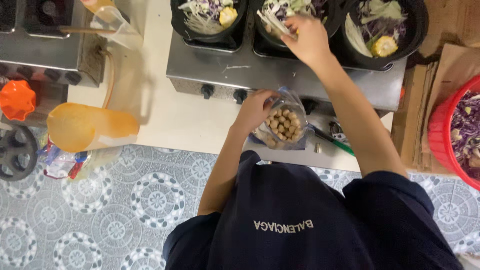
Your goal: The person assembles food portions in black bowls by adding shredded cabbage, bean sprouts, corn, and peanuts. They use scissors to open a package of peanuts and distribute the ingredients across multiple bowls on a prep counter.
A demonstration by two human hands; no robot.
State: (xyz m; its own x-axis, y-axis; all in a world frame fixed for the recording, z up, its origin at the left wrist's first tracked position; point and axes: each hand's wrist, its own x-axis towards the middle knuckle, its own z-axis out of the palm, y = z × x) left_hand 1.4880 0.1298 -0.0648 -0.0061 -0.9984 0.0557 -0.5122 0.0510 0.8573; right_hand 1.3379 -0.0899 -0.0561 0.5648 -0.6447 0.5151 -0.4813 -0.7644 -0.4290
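Three black bowls sit in a row on a steel countertop burner unit with dark knobs along its front edge. The left bowl holds pale shredded vegetables, purple cabbage and a yellow piece of corn; the middle bowl holds similar shreds and leafy greens; the right bowl holds purple and green leaves, a white strip and a round of corn. The right hand reaches over the middle bowl, fingers curled down toward its contents; whether it pinches anything cannot be told. The left hand grips the open mouth of a clear plastic bag, fingers closed on the crinkled rim; the bag rests at the front edge of the pale counter, just below the burner unit's knobs, and is filled with small round tan balls. Just right of the bag lies a green-handled tool. At the far right, a red plastic basin holds chopped purple cabbage, next to flattened brown cardboard. On the left, a translucent yellow-orange jug stands at the counter's edge, with an orange funnel-shaped piece beside it and a second steel appliance behind. A clear plastic cup leans near the top. Crumpled wrappers in red, blue and clear film lie below the jug. The floor is grey tile patterned with circular medallions.
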